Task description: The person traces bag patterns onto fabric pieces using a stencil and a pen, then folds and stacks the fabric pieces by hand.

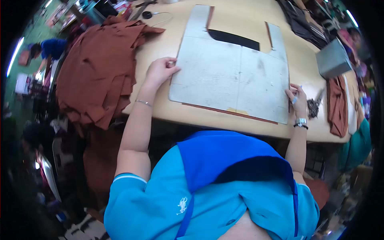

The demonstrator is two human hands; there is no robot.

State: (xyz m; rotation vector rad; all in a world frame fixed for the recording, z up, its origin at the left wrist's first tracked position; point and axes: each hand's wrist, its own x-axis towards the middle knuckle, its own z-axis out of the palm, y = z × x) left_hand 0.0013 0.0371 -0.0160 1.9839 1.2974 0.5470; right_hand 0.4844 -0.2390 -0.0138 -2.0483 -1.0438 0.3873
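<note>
A large pale grey board (232,72), cut out at its far side, lies flat on the table. Brown fabric (228,112) shows from under its near edge, and a black piece (234,39) is seen in the cutout. At the board's left edge, my left hand (162,71) pinches the rim between thumb and fingers. My right hand (297,97) is at the right edge, its fingers bent around the board's side. Both hands are closed on the board's edges.
A heap of brown fabric (100,68) hangs over the table's left side. Scissors (314,106), a grey metal block (333,59) and folded brown fabric (337,108) are on the right. Dark fabric (298,25) lies at the back. A person in blue (53,49) works at far left.
</note>
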